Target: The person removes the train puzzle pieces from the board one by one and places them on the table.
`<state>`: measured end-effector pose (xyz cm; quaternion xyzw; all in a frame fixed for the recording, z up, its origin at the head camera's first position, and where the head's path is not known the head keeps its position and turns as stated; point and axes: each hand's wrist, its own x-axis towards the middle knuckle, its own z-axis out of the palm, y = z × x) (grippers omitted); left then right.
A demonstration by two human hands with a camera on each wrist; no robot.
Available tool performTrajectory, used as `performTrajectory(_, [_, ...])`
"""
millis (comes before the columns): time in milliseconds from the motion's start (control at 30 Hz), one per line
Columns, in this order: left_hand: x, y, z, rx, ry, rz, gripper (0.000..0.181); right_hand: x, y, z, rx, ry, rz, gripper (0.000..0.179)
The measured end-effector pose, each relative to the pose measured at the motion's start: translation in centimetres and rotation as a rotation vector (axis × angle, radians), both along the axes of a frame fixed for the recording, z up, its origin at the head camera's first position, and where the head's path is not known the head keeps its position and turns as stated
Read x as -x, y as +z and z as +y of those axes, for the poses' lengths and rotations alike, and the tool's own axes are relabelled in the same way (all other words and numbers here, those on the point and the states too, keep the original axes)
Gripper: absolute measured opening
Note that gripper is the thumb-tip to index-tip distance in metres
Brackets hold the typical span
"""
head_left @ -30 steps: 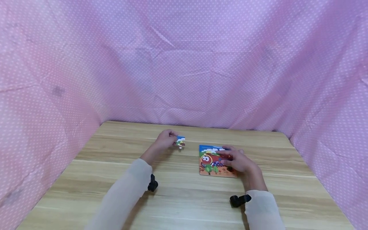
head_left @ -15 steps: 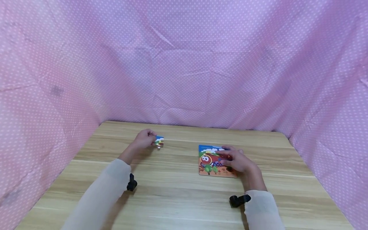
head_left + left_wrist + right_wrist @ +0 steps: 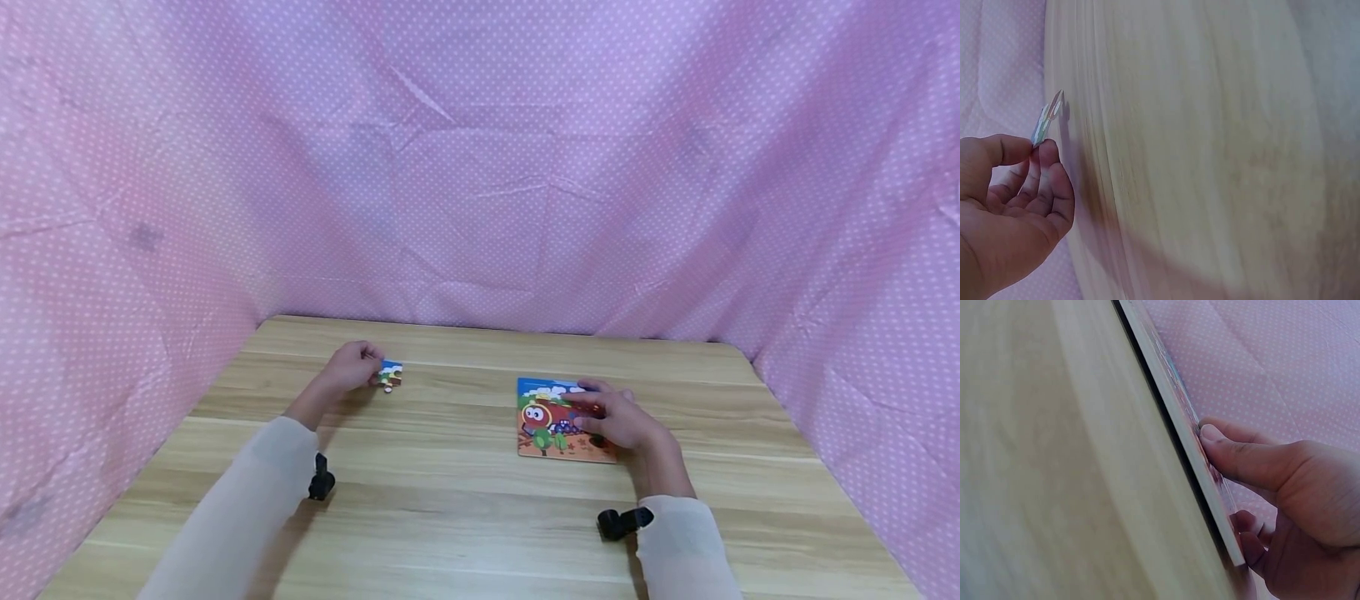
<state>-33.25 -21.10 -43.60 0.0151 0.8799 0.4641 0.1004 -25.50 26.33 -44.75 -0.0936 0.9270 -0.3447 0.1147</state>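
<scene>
A small jigsaw piece [image 3: 391, 373], blue and white on top with a rounded tab below, is pinched by my left hand [image 3: 350, 368]. In the left wrist view, thumb and index finger hold the piece [image 3: 1047, 122] by its edge, above the table. Over on the right lies a square picture puzzle [image 3: 542, 427] with a red big-eyed cartoon face, green leaves and clouds. My right hand [image 3: 626, 421] rests on its right part and hides some of the picture. In the right wrist view, thumb and index finger touch the top of the puzzle board [image 3: 1172, 412]; other fingers bend at its edge.
Both lie on a light wood table [image 3: 450, 500]. A pink curtain with white dots [image 3: 480, 208] encloses the table at the back and sides. Black wrist cameras are worn at the left sleeve [image 3: 258, 467] and right sleeve [image 3: 684, 537].
My left hand has carried the jigsaw piece leftward, away from the puzzle, and the piece has turned slightly. My right hand and the puzzle have stayed in place.
</scene>
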Motion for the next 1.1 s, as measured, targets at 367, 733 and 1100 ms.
performTrajectory(367, [-0.50,0.26,-0.44,0.019,-0.012,0.012,0.021,0.02,-0.05,0.05,0.003,0.002,0.005,0.036])
performTrajectory(733, [-0.37,0.35,-0.43,0.022,-0.002,-0.005,0.019,-0.10,-0.03,-0.01,-0.010,-0.005,0.009,0.038])
performTrajectory(1100, [0.12,0.06,0.00,0.025,-0.014,0.001,0.022,-0.11,0.11,-0.07,-0.015,-0.006,0.013,0.038])
